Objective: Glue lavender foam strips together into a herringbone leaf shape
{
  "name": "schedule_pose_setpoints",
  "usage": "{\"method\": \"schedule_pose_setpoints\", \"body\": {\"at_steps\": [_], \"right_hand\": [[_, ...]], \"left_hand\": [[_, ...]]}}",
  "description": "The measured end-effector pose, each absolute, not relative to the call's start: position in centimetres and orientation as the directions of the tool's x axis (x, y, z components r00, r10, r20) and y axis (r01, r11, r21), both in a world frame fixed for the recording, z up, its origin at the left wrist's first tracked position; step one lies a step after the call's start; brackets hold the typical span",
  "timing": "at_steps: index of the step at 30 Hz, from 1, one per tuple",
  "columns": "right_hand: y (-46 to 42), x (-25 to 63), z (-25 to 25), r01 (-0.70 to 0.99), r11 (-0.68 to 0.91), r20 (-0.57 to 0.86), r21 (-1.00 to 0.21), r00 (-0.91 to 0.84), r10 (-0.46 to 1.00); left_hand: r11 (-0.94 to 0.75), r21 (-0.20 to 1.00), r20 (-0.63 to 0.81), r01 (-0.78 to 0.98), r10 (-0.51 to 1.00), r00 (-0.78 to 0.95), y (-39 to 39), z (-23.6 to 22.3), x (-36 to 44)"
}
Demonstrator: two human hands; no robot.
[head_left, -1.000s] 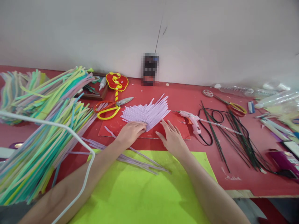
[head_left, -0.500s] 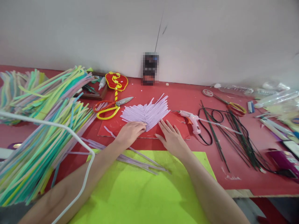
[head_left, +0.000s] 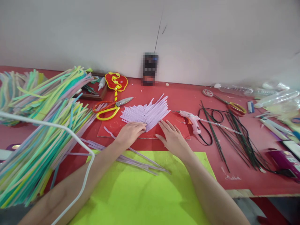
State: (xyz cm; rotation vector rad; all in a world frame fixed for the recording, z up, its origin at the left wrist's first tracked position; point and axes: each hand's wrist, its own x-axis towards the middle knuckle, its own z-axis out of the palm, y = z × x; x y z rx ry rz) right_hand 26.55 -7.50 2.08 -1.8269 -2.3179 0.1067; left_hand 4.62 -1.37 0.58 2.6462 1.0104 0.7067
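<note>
Lilac pipe cleaners lie side by side in a leaf-shaped piece (head_left: pixel 147 113) with a centre line, on a red board (head_left: pixel 110 128). My left hand (head_left: pixel 131 132) is at its lower left edge, fingers together and thumb tucked in, closed on the bottom tip; the fingers partly hide that spot. Spread flat on the board, my right hand (head_left: pixel 172 134) is open, with its fingertips at the lower right edge of the piece. Loose lilac pipe cleaners (head_left: pixel 142 163) lie under my left forearm, partly over a yellow-green sheet (head_left: pixel 150 193).
Bundles of coloured pipe cleaners (head_left: pixel 47 147) fill the left side. Scissors (head_left: pixel 112 108) lie beside the board. At right are a pink glue gun (head_left: pixel 191 119), dark green stems (head_left: pixel 243 140), a second pair of scissors (head_left: pixel 236 108) and plastic bottles (head_left: pixel 236 90). A white cable (head_left: pixel 87 172) crosses the left foreground.
Both hands keep their places on the lilac piece and the board. The whole view has shifted very slightly; nothing else visibly differs.
</note>
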Motion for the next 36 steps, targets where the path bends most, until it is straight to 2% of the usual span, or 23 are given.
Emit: {"method": "schedule_pose_setpoints", "body": {"at_steps": [9,17,36], "right_hand": [[-6.8,27.6,1.7,0.954,0.175,0.099,-0.244,-0.155,0.983],[-6.4,27.9,1.3,0.969,0.166,0.077,-0.185,-0.154,0.985],[-6.3,27.7,1.3,0.962,0.188,0.116,-0.199,-0.167,0.979]], "left_hand": [[-0.745,0.367,0.363,0.556,0.666,0.652,-1.4,0.7,4.7],[-0.744,0.362,0.367,0.562,0.668,0.648,-1.4,0.8,4.7],[-0.727,0.389,0.337,0.566,0.684,0.647,-1.5,1.1,4.7]]}}
